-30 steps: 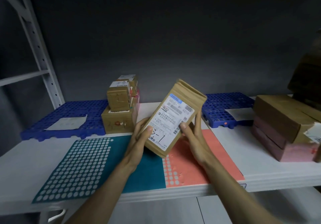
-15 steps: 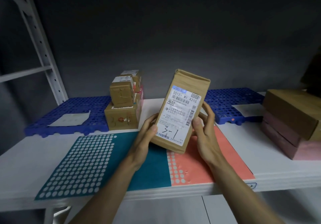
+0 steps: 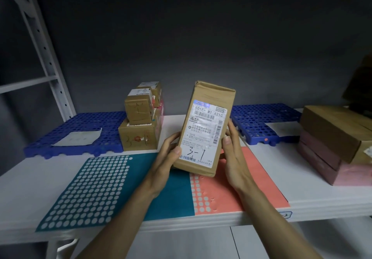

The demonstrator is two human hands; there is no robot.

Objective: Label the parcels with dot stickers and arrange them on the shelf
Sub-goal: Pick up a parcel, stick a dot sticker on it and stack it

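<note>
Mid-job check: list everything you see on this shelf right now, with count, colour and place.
Brown cardboard parcel marked 3-1: one, held upright above the sheets.
Teal dot-sticker sheet: one, front left.
Coral dot-sticker sheet: one, front centre-right.
Blue perforated plastic mats: two, back left and back right.
Small brown parcel stack: one, on the left mat's right end.
Brown box on pink boxes: far right.
White shelf: one.
Left hand, right hand: both grip the parcel.

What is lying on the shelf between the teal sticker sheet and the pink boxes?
In the head view, the coral sticker sheet, then bare white shelf.
</note>
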